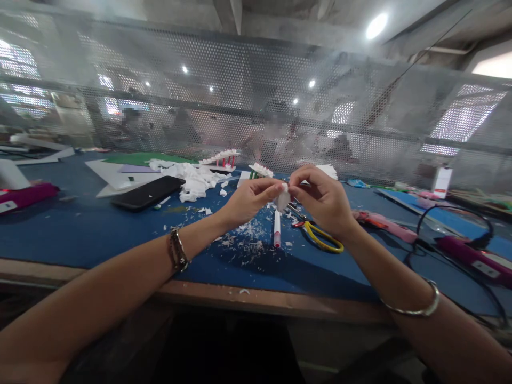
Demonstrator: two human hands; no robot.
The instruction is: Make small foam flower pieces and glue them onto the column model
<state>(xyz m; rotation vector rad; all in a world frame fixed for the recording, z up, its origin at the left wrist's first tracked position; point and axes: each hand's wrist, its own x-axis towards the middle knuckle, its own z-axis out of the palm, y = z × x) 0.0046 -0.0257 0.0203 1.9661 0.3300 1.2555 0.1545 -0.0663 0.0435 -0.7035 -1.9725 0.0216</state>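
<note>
Both of my hands are raised over the blue table and meet at a small white piece (284,199) that looks like paper or foam. My left hand (253,198) pinches it from the left between thumb and forefinger. From the other side, my right hand (321,198) has its thumb and fingertips closed on the same piece. Below lies a white marker (277,228) with a red end. Scissors (326,240) with yellow handles rest under my right hand, partly hidden by it. White scraps (250,240) are scattered on the tabletop under the hands.
A black phone (149,193) lies left of a heap of torn white material (194,180). Behind stand small white models on red legs (226,159) and green legs (261,170). Purple glue guns (476,260) (30,196) sit at either side, with a black cable (420,226) at right. Perforated metal screens the back.
</note>
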